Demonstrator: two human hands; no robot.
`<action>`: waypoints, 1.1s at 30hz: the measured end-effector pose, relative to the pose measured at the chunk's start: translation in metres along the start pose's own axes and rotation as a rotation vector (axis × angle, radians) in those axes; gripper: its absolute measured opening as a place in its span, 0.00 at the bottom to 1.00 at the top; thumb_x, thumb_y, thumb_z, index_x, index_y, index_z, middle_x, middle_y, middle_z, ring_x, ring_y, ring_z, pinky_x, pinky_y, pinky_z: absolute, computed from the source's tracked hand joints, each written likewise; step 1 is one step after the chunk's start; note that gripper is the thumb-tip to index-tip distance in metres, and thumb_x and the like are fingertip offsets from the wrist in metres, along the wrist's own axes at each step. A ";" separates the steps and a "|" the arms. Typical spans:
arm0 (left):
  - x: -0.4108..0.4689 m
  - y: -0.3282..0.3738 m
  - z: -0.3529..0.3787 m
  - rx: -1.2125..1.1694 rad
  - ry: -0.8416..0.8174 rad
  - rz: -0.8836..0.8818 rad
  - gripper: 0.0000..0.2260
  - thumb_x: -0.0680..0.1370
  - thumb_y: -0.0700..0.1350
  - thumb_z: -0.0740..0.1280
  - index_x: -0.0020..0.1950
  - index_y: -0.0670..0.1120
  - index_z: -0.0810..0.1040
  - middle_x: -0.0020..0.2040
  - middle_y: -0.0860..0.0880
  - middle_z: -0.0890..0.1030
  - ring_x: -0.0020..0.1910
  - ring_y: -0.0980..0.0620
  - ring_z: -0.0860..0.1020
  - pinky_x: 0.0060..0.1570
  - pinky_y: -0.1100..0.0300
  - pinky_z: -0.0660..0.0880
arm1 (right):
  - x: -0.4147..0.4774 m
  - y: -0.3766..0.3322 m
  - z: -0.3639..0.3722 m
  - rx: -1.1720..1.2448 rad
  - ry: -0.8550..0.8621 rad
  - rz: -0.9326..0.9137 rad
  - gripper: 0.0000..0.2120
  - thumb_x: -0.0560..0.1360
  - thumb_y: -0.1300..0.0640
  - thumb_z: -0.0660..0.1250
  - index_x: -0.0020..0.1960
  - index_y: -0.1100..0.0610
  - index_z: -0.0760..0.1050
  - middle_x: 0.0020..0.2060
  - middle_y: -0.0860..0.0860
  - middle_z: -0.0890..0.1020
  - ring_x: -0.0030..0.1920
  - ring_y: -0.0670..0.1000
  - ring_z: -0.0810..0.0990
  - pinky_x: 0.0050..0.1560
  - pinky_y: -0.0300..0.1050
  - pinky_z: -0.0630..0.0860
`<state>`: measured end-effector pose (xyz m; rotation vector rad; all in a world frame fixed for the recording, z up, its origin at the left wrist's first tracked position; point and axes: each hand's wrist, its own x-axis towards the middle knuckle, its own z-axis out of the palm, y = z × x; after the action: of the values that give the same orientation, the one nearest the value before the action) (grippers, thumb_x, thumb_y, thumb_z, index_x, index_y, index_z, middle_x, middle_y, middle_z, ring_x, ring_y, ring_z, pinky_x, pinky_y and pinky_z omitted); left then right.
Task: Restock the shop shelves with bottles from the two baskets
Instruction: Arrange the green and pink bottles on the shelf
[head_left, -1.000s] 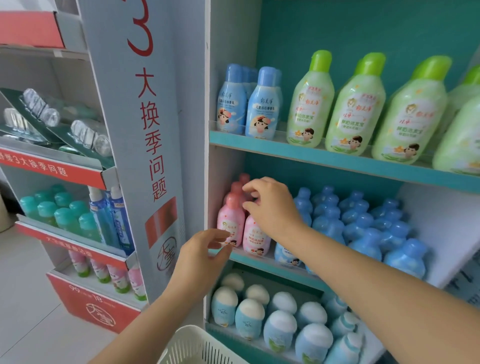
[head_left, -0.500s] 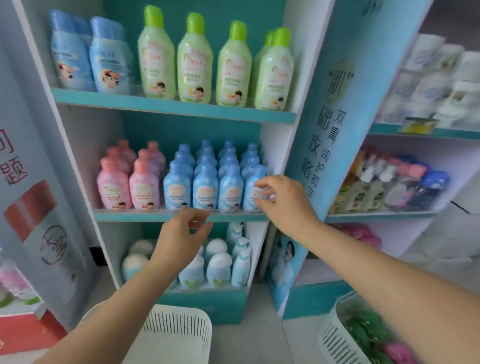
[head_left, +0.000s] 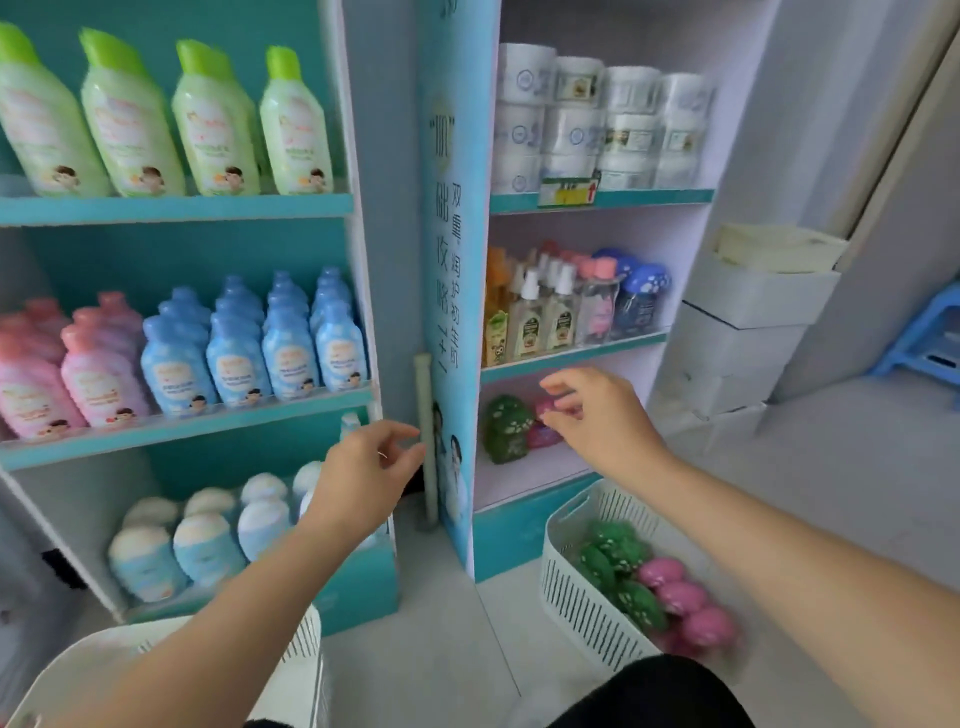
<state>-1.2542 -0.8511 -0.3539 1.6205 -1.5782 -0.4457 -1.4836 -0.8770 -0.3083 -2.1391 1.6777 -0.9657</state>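
Both hands hang in the air with loosely curled fingers, holding nothing. My left hand (head_left: 366, 475) is in front of the lower part of the teal shelf unit (head_left: 176, 208). My right hand (head_left: 602, 421) hovers before the bottom shelf of the right-hand unit, where a green bottle (head_left: 505, 428) and a pink bottle (head_left: 543, 434) stand. On the floor at the right, a white slatted basket (head_left: 582, 597) holds several green bottles (head_left: 618, 561) and pink bottles (head_left: 685, 597). A second white basket (head_left: 301, 649) sits at the bottom left, its inside hidden by my left arm.
The teal unit carries green-capped bottles (head_left: 208, 124), blue bottles (head_left: 265, 353), pink bottles (head_left: 62, 374) and white-capped bottles (head_left: 208, 540). The right unit holds white jars (head_left: 597, 119) and spray bottles (head_left: 550, 312). White boxes (head_left: 743, 332) and a blue stool (head_left: 924, 343) stand at the right.
The view has swung right, away from the pink and blue bottle rows. My right hand has left the blue bottles and now hovers by the right unit's bottom shelf; my left hand followed rightward.
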 end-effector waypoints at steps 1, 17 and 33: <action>-0.002 0.006 0.007 0.008 -0.008 0.010 0.07 0.75 0.45 0.68 0.52 0.48 0.80 0.34 0.53 0.75 0.32 0.58 0.72 0.34 0.71 0.67 | -0.004 0.010 -0.004 -0.007 0.004 0.008 0.17 0.72 0.64 0.70 0.60 0.57 0.77 0.54 0.52 0.80 0.50 0.49 0.80 0.54 0.41 0.75; 0.014 0.040 0.120 -0.038 -0.142 0.089 0.06 0.75 0.46 0.68 0.51 0.49 0.80 0.34 0.55 0.74 0.32 0.57 0.72 0.33 0.75 0.66 | -0.024 0.142 -0.006 -0.033 -0.021 0.213 0.17 0.73 0.63 0.70 0.61 0.57 0.76 0.56 0.51 0.79 0.50 0.47 0.79 0.55 0.39 0.75; 0.053 0.012 0.220 -0.157 -0.287 -0.061 0.09 0.76 0.47 0.67 0.55 0.47 0.79 0.34 0.53 0.74 0.32 0.58 0.72 0.32 0.68 0.67 | -0.012 0.215 0.007 -0.222 -0.130 0.313 0.17 0.72 0.60 0.71 0.61 0.57 0.76 0.54 0.52 0.81 0.47 0.49 0.80 0.56 0.44 0.76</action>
<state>-1.4156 -0.9655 -0.4634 1.5384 -1.6569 -0.8454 -1.6442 -0.9317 -0.4406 -1.9318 2.0530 -0.5635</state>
